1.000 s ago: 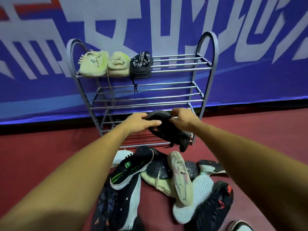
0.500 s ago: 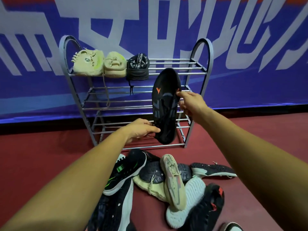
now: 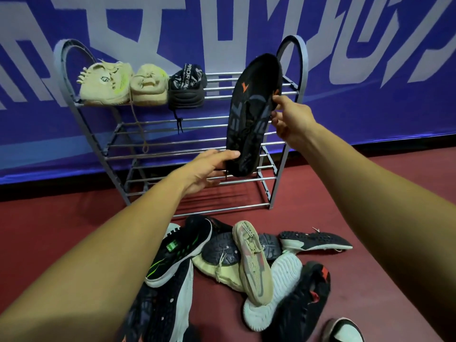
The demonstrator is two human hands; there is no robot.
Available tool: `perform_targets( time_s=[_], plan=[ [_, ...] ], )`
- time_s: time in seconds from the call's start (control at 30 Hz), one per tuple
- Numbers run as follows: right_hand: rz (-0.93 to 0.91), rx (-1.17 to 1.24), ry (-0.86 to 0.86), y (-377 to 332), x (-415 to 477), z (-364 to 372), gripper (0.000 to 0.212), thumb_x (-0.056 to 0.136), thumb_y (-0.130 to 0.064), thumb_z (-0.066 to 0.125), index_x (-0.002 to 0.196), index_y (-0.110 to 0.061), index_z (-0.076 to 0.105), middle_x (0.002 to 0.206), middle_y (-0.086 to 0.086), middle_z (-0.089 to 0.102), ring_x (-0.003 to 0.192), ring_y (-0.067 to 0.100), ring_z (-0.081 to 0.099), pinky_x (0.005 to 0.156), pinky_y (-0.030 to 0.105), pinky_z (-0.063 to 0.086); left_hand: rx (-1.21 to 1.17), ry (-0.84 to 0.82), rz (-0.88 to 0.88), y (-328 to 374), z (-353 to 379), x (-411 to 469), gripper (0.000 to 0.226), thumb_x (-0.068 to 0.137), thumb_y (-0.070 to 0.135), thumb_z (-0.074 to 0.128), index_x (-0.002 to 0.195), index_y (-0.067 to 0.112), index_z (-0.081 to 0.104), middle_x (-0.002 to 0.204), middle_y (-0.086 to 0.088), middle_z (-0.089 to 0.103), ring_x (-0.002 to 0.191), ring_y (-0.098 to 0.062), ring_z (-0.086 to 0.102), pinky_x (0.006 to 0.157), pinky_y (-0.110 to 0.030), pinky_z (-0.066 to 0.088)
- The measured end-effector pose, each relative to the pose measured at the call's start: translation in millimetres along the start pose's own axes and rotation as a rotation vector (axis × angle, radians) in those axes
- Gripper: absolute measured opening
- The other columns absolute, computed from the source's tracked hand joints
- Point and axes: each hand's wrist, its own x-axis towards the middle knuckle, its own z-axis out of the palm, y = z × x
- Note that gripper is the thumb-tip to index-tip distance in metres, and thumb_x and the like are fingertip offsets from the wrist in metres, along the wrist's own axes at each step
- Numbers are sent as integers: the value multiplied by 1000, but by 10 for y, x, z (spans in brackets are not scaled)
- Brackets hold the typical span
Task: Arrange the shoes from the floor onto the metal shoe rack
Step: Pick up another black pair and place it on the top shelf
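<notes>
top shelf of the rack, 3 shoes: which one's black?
The rightmost shoe, with white lettering and a lace hanging down below the shelf; the two beige shoes sit to its left.

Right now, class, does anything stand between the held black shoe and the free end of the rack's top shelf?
Nothing visible does. The left hand and right hand hold the black shoe upright before the bare right stretch of the top shelf. The three shoes on it sit further left.

Your left hand [image 3: 209, 166] grips the lower end of the black shoe [image 3: 251, 112] and your right hand [image 3: 291, 119] pinches its side. It stands upright at twelve o'clock before the metal shoe rack [image 3: 305, 65]. Loose shoes [image 3: 251, 265] lie at six o'clock.
</notes>
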Motion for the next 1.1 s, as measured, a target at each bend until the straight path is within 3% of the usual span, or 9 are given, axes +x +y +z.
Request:
perform_targets(
  time_s=[0.1, 0.17, 0.27, 0.4, 0.53, 0.7, 0.83, 1.0, 1.1],
  plan=[
    [-5, 0, 7, 2, 67, -79, 23, 94, -30, 64, 77, -15, 59, 60, 0, 54, 43, 8, 41, 41, 20, 28, -40, 55, -3, 68, 97, 25, 17, 88, 33, 71, 98, 21, 66, 75, 3, 73, 62, -8, 64, 55, -22, 42],
    [-14, 14, -28, -2, 92, -122, 24, 95, -31, 63, 78, -15, 60, 62, 0, 52, 47, 9, 38, 42, 21, 27, -42, 90, 23, 125, 142, 55, 13, 90, 26, 68, 97, 15, 66, 76, -1, 69, 53, -7, 60, 48, -18, 39],
    [-40, 75, -116, -23, 107, -157, 21, 96, -34, 63, 87, -15, 66, 61, -3, 54, 50, 10, 35, 43, 21, 26, -55, 142, 77, 201, 168, 126, 10, 89, 23, 67, 96, 16, 70, 89, -2, 69, 71, -9, 65, 55, -18, 42],
    [-70, 12, -223, 39, 100, -189, 27, 96, -39, 62, 104, -15, 71, 58, -11, 61, 49, 9, 30, 47, 21, 25, -183, 208, 92, 371, 248, 195, 10, 88, 30, 71, 85, 20, 70, 73, 4, 65, 67, -10, 57, 59, -24, 43],
    [-40, -64, -258, 157, 89, -213, 24, 91, -39, 69, 99, -17, 73, 71, -9, 63, 55, 9, 33, 51, 24, 25, -310, 251, 65, 513, 354, 295, 18, 85, 34, 76, 87, 20, 65, 76, 0, 67, 71, -16, 58, 58, -26, 47],
    [21, -151, -309, 260, 40, -274, 37, 84, -54, 70, 95, -18, 71, 64, -8, 57, 51, 9, 33, 49, 24, 25, -472, 208, 32, 623, 508, 403, 14, 87, 31, 74, 90, 18, 68, 86, -4, 63, 69, -15, 51, 55, -24, 45],
    [-25, -52, -294, 246, 22, -268, 49, 84, -60, 68, 97, -13, 66, 60, -4, 47, 49, 10, 32, 49, 25, 25, -579, 168, 5, 746, 643, 491, 22, 83, 34, 77, 94, 17, 70, 91, -7, 64, 67, -14, 51, 53, -22, 46],
    [-103, 15, -223, 237, 70, -271, 47, 85, -46, 75, 107, -6, 64, 69, -7, 65, 54, 11, 37, 50, 24, 30, -573, 172, 8, 814, 714, 605, 42, 81, 41, 80, 111, 14, 70, 90, -6, 71, 65, -10, 57, 55, -21, 51],
    [-105, 58, -189, 216, 132, -261, 47, 86, -42, 75, 111, -4, 66, 64, -6, 59, 50, 8, 34, 46, 21, 29, -603, 174, 6, 857, 733, 687, 42, 81, 42, 81, 109, 13, 69, 91, -5, 71, 69, -11, 58, 56, -21, 51]
  ],
)
